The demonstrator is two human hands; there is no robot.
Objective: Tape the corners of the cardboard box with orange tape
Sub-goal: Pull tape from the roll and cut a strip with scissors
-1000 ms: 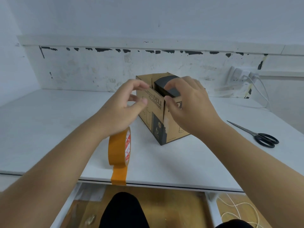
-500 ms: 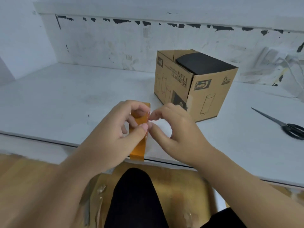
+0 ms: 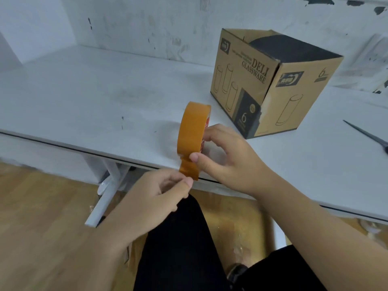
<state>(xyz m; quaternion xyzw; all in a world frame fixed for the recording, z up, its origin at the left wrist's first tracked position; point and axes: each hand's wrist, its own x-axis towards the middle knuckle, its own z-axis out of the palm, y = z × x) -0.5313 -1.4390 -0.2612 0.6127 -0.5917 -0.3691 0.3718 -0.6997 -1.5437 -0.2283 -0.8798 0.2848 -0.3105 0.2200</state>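
Nearest, the left hand (image 3: 161, 191) pinches the loose tape end (image 3: 189, 170) while the right hand (image 3: 225, 157) grips the tape roll (image 3: 192, 128) standing at the table (image 3: 84, 101) edge. A steady, straight pull should keep the strip from twisting. Farther back, apart from both hands, sits the cardboard box (image 3: 273, 85), its corners apparently untaped, with scissors (image 3: 369, 136) at the right.

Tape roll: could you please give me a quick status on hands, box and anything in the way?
Right hand holds the roll upright at the table edge. Left hand pinches the tape's free end. Box untaped, standing apart. Nothing between.
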